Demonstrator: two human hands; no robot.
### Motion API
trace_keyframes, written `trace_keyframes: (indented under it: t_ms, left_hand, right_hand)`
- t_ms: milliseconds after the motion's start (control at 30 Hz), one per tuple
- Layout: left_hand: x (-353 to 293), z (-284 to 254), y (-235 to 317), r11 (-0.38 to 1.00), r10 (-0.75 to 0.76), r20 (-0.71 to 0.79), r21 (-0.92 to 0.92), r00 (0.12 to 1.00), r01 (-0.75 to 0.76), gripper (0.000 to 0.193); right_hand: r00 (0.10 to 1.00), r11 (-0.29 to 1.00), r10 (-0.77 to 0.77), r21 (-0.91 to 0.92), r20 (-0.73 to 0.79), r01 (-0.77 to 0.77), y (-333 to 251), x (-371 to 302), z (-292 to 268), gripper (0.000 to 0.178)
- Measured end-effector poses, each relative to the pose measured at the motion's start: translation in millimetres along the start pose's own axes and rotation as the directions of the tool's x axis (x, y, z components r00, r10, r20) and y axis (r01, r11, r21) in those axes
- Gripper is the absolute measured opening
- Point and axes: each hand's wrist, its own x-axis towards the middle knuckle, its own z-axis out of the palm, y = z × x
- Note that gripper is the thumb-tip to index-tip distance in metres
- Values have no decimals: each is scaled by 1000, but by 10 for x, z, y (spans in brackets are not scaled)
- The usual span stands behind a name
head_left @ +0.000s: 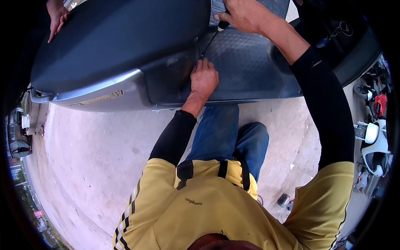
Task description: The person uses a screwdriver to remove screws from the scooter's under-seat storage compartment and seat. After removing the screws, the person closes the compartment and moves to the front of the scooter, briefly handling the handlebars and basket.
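A scooter with a black seat (125, 39) and a silver-grey side panel (129, 93) lies across the view in front of me. My right hand (245, 16) grips the handle of a screwdriver (223, 26) above the dark textured footboard (246, 56). Its thin shaft slants down and left toward the seam where the footboard meets the body below the seat. At the shaft's lower end my left hand (204, 78) is closed, fingertips drawn together against the plastic. What those fingers pinch, if anything, is hidden.
Another person's hand (58, 18) touches the seat at the far left. A key ring (345, 29) with a blue fob hangs by the scooter's front. On the concrete ground (104, 154) a small dark object (283, 200) lies at my right. A white scooter (375, 148) stands at the right edge.
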Motion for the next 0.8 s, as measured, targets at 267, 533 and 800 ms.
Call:
trace_keyframes:
  t_ms: [267, 533, 800]
  left_hand:
    - [4, 24, 16, 999, 48, -45, 2, 998, -48, 18]
    - [1, 22, 13, 1000, 27, -8, 7, 1000, -27, 19]
    - [37, -28, 20, 1000, 21, 12, 4, 1000, -21, 19]
  right_hand:
    - [929, 971, -186, 87, -320, 225, 178, -39, 284, 38]
    - [971, 973, -186, 106, -150, 203, 280, -29, 171, 35]
    - [998, 993, 52, 106, -46, -47, 51, -107, -43, 34]
